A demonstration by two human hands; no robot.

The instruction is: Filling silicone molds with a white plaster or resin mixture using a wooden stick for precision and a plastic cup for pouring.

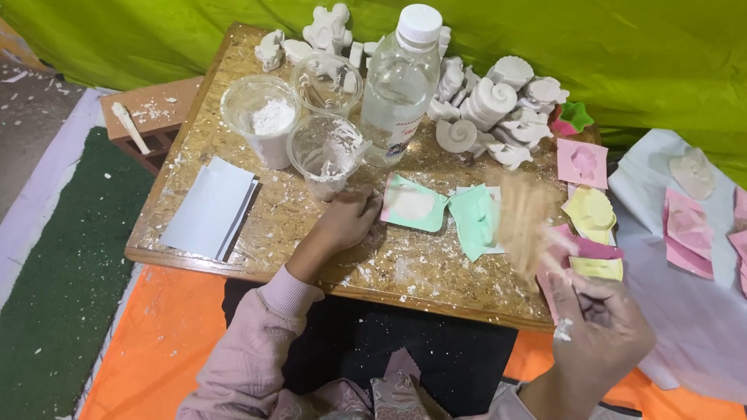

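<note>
Both hands are seen over a low chipboard table [233, 257]. The left hand [350, 220] is rested on the board with fingers curled, pressed against the near left corner of a green mould filled with white plaster [412, 204]; whether that corner is pinched cannot be told. The right hand [603, 323] is raised at the near right edge, closed around a thin object blurred into a tan streak [523, 222], so its kind cannot be told.

Just right of the filled mould an empty green mould [476, 220] is laid. Farther back, three plastic cups dusted with white powder [272, 120] and a clear bottle [401, 85] are stood, and white plaster casts [490, 109] are piled at the far right. Pink and yellow moulds [587, 187] are spread to the right.
</note>
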